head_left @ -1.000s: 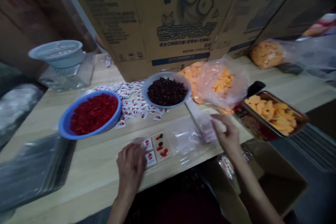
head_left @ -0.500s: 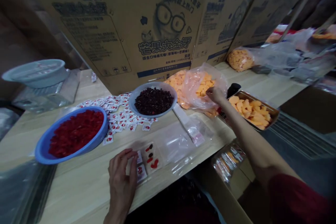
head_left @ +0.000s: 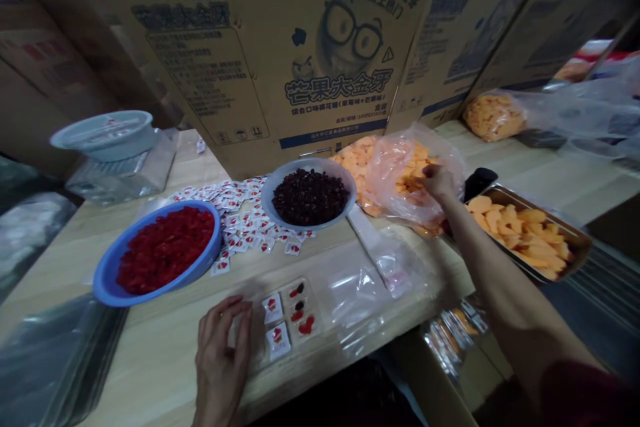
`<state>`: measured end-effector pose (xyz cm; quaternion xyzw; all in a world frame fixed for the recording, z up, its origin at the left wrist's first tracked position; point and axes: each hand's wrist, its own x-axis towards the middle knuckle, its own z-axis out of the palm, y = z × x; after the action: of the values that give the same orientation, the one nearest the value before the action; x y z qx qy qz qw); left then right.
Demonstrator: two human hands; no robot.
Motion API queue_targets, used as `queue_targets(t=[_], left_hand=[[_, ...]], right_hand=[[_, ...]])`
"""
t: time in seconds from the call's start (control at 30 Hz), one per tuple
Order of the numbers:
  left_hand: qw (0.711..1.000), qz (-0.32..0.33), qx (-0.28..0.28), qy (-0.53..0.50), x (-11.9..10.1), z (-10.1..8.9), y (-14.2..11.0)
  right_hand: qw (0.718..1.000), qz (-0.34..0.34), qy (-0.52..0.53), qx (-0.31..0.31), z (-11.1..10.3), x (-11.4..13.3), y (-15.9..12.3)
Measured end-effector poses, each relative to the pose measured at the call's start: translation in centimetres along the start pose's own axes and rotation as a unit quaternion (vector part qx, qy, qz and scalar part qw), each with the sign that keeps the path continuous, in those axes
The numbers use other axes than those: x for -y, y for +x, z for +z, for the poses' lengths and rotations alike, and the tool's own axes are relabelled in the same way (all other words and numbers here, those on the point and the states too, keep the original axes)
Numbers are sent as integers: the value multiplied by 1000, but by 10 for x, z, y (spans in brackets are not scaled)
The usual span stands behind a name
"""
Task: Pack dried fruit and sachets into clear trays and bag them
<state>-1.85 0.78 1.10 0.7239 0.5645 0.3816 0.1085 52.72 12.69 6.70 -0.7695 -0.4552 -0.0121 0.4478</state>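
Note:
My left hand (head_left: 220, 353) curls against the left edge of a clear plastic tray (head_left: 287, 320) on the wooden table (head_left: 160, 363). Two red-printed sachets (head_left: 277, 327) and small dark and red fruit pieces (head_left: 300, 310) lie in the tray. My right hand (head_left: 437, 181) reaches across to the mouth of a clear plastic bag of orange mango pieces (head_left: 405, 180), its fingers bunched there. Whether those fingers hold a piece is hidden. A flat clear bag (head_left: 363, 293) lies between my hands.
A blue bowl of red fruit (head_left: 113, 273) and a grey bowl of dark berries (head_left: 310, 220) stand among loose sachets (head_left: 245, 230). A metal tray of mango (head_left: 565, 240) sits right. Cardboard cartons (head_left: 320, 47) rise behind the table. Stacked clear trays (head_left: 50, 367) lie left.
My right hand has moved from above the flat bag to the mango bag's mouth. My left hand has shifted slightly toward the tray's left edge. The view has swung a little.

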Motion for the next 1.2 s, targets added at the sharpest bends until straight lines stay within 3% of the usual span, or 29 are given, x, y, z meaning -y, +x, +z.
queue_targets(t=[0.1,0.17,0.27,0.37,0.43,0.5,0.6,0.7,0.83,0.97,1.07,1.2], left_hand=[[998,-38,-5,-57,-19,-3,4],[991,-67,11,-118,-34,-7,5],[980,-102,25,-167,-42,-21,7],[978,-141,-36,-146,-26,-45,2],[974,-167,-76,-134,-9,-62,-7],[969,-187,-94,-128,5,-75,-18],[968,-204,-78,-120,18,-78,-34],[976,-184,-33,-108,21,-69,-43],[991,-101,74,-51,20,-56,-49],[983,-85,162,5,20,-43,-51],[980,-72,180,45,21,-36,-50],[993,-51,111,0,26,-35,-49]], right_hand=[[997,-4,50,58,-16,28,-31],[978,-60,131,150,-8,63,-83],[901,-126,223,349,27,126,-193],[819,-153,273,482,71,179,-302],[800,-185,242,516,98,202,-350],[798,-225,190,526,120,213,-373],[793,-267,120,534,135,217,-379],[782,-287,96,545,131,217,-371],[794,-312,99,512,119,216,-364],[799,-327,86,497,112,211,-366],[808,-323,113,480,99,208,-366],[874,-292,154,358,49,185,-328]])
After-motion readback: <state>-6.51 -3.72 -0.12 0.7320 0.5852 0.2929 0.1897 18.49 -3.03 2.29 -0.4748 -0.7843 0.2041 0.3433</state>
